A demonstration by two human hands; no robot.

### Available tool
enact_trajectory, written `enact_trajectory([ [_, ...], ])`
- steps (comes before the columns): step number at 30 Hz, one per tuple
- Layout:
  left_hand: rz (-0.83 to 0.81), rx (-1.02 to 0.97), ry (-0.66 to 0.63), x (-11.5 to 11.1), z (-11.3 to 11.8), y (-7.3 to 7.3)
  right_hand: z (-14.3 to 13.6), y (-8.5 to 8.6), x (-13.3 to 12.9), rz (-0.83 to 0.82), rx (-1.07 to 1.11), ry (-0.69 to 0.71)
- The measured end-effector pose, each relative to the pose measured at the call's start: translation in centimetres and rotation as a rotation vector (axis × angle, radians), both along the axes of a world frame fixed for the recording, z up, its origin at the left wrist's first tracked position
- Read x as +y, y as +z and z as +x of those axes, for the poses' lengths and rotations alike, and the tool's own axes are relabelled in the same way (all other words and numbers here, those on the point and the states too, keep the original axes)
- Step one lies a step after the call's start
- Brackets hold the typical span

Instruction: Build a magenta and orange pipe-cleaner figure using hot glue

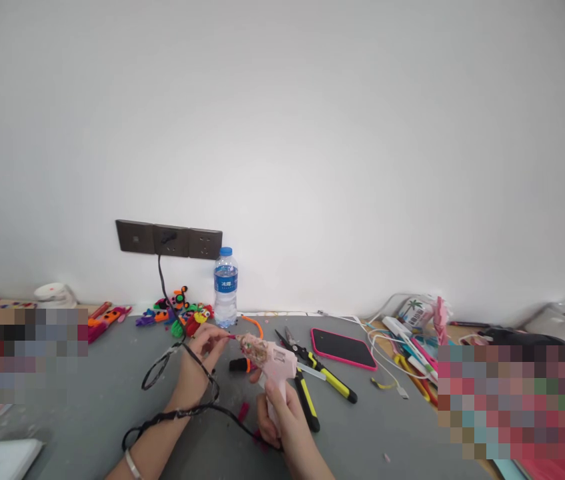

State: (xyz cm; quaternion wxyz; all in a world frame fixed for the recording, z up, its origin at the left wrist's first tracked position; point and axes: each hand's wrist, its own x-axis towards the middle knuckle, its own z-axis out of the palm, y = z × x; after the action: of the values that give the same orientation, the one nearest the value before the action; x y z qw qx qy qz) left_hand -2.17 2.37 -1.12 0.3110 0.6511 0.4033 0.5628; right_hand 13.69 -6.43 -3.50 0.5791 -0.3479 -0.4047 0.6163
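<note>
My right hand [285, 417] is wrapped around the handle of a pale pink glue gun [282, 362], whose nozzle points left and is crusted with residue. A translucent glue stick [312, 371] shows behind the gun's back end. My left hand [199, 357] pinches a small dark pink piece [231, 337] right at the nozzle tip; whether they touch I cannot tell. The gun's black cord [202, 408] loops across my left forearm. Beneath the nozzle lies a black and orange piece [239, 365]. Yellow-and-black handled cutters [335, 381] lie just right of the gun.
A water bottle [226, 293] stands against the wall beside several colourful fuzzy figures [177, 313]. Toward the right lie a phone [343, 349] in a pink case and white cables [382, 363]. A black plug sits in the wall socket panel [169, 240]. A white box [2, 460] is front left.
</note>
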Motion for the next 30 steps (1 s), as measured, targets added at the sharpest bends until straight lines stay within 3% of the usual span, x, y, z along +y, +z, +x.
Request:
enact_trajectory([
  [30,0.038,0.011,0.040,-0.3,0.1,0.6,0.1,0.9,-0.3,-0.020,-0.081,-0.031],
])
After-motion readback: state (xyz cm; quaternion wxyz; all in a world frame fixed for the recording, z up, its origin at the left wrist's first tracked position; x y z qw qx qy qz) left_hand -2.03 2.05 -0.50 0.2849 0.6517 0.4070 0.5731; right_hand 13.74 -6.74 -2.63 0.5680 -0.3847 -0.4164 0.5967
